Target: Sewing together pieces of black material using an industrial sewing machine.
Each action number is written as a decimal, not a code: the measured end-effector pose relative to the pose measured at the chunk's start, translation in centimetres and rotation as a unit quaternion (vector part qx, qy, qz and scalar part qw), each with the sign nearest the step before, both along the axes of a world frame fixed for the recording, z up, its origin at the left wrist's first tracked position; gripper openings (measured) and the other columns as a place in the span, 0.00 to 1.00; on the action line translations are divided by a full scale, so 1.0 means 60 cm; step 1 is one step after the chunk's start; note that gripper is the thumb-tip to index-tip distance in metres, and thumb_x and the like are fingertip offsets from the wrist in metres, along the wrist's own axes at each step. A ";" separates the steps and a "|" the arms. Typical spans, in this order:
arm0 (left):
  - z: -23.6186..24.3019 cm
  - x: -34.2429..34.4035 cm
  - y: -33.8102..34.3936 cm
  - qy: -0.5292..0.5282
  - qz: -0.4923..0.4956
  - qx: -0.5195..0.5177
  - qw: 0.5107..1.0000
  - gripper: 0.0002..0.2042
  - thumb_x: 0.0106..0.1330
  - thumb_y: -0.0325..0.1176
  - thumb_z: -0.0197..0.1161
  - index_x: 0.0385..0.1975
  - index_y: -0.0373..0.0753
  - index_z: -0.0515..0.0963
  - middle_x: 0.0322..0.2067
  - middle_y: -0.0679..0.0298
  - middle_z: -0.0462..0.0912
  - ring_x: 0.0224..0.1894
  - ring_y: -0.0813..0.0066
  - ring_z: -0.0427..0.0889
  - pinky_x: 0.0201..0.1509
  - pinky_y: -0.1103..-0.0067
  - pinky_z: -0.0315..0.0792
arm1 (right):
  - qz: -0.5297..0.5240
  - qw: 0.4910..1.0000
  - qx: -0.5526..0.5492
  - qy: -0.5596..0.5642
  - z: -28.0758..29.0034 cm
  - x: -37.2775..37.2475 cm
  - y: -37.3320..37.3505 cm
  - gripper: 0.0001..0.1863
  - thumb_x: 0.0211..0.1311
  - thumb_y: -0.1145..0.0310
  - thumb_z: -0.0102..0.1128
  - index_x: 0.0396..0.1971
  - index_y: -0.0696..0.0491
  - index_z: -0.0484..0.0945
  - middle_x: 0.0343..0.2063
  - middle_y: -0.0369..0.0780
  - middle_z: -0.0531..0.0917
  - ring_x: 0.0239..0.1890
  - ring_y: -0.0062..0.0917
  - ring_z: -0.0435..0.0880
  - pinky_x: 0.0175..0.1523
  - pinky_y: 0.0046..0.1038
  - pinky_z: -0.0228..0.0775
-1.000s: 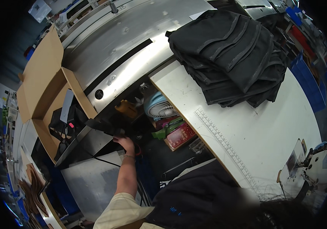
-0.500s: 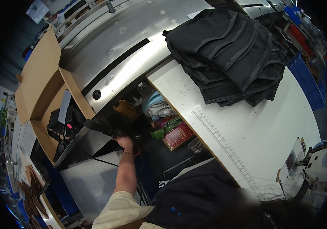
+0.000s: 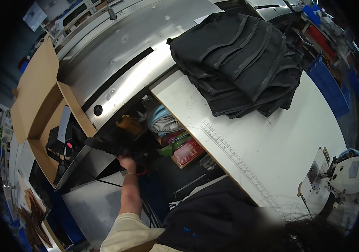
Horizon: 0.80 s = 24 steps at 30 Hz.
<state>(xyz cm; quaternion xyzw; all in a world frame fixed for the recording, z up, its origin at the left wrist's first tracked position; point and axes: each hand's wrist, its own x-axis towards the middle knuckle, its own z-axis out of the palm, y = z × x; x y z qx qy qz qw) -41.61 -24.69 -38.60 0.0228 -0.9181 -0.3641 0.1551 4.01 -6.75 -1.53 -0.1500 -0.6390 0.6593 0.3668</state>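
Below the steel bench edge, in the dark gap beside the cardboard box, I see a black fabric piece lying with its long axis running left-to-right, sloping slightly down toward the right. My left hand sits directly under its near end, fingers closed on the cloth, so the piece extends up and left from the grip. My right hand is out of view. A blue fan stands just right; stacked black garments rest well apart on the white table.

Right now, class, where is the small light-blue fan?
In the head view the light-blue fan sits left of centre, in the dark gap under the white table edge, between an orange bottle and a red packet.
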 end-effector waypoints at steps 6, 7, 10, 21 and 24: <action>-0.025 -0.016 -0.016 0.056 -0.039 0.010 0.998 0.14 0.54 0.34 0.64 0.40 0.41 0.75 0.43 0.50 0.74 0.43 0.48 0.74 0.47 0.63 0.69 | -0.013 0.999 0.002 -0.030 -0.010 -0.001 -0.006 0.13 0.54 0.76 0.59 0.41 0.58 0.76 0.38 0.48 0.76 0.36 0.32 0.80 0.40 0.26 0.74; -0.023 -0.020 -0.021 0.059 -0.039 0.010 0.997 0.14 0.54 0.34 0.64 0.40 0.41 0.75 0.43 0.50 0.74 0.43 0.48 0.74 0.47 0.63 0.69 | -0.014 0.999 0.002 -0.033 -0.011 -0.001 -0.006 0.13 0.54 0.76 0.59 0.41 0.58 0.76 0.38 0.48 0.76 0.36 0.32 0.80 0.40 0.26 0.73; -0.013 -0.014 -0.014 -0.058 -0.043 -0.062 0.995 0.21 0.56 0.31 0.62 0.51 0.42 0.71 0.53 0.58 0.68 0.50 0.59 0.73 0.52 0.70 0.69 | -0.024 0.998 0.008 -0.052 -0.017 0.002 -0.008 0.12 0.54 0.77 0.59 0.40 0.58 0.76 0.37 0.48 0.77 0.37 0.32 0.80 0.40 0.27 0.73; 0.104 0.131 0.065 -0.047 -0.158 0.149 0.975 0.07 0.64 0.30 0.55 0.37 0.35 0.71 0.32 0.59 0.73 0.32 0.74 0.71 0.36 0.79 0.67 | -0.083 0.990 0.092 -0.061 0.000 0.027 0.028 0.12 0.54 0.79 0.58 0.40 0.59 0.76 0.35 0.48 0.78 0.38 0.32 0.80 0.42 0.27 0.73; 0.265 0.268 0.123 -0.085 -0.368 0.178 0.909 0.07 0.67 0.30 0.50 0.33 0.35 0.74 0.22 0.63 0.72 0.24 0.77 0.70 0.29 0.82 0.64 | -0.120 0.981 0.134 -0.068 0.027 0.047 0.045 0.12 0.53 0.80 0.57 0.40 0.59 0.76 0.34 0.48 0.78 0.38 0.31 0.80 0.42 0.27 0.73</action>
